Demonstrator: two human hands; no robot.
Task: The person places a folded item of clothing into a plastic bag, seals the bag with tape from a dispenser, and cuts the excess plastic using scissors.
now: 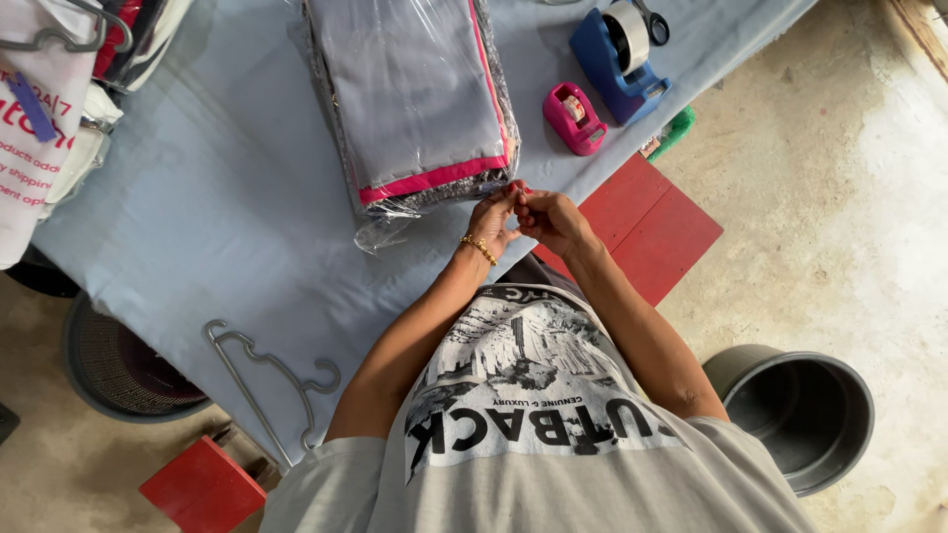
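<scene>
Pale blue cloth covers the tabletop (197, 197), which stands on a rough concrete floor (839, 217). At 12 o'clock on it lies a clear plastic bag (415, 99) packed with folded grey fabric edged in pink. Both hands meet at the bag's near right corner, just past the tabletop's edge. The left hand (491, 222), with a beaded gold bracelet (479, 249) on its wrist, has its fingers pinched together on the plastic at that corner. The right hand (549, 219) is just beside it at 3 o'clock, fingers also closed, gripping something small and red at the same corner; what it is cannot be told.

At 1 o'clock from the hands sits a small pink tape dispenser (574, 117), and beyond it a larger blue tape dispenser (620, 61) carrying a roll of tape. A wire hanger (267, 375) lies on the cloth at 8 o'clock. A red board (657, 222) shows beneath the tabletop at 3 o'clock, and a grey bucket (800, 410) stands on the floor at 4 o'clock. White printed bags (39, 138) are piled at 10 o'clock.
</scene>
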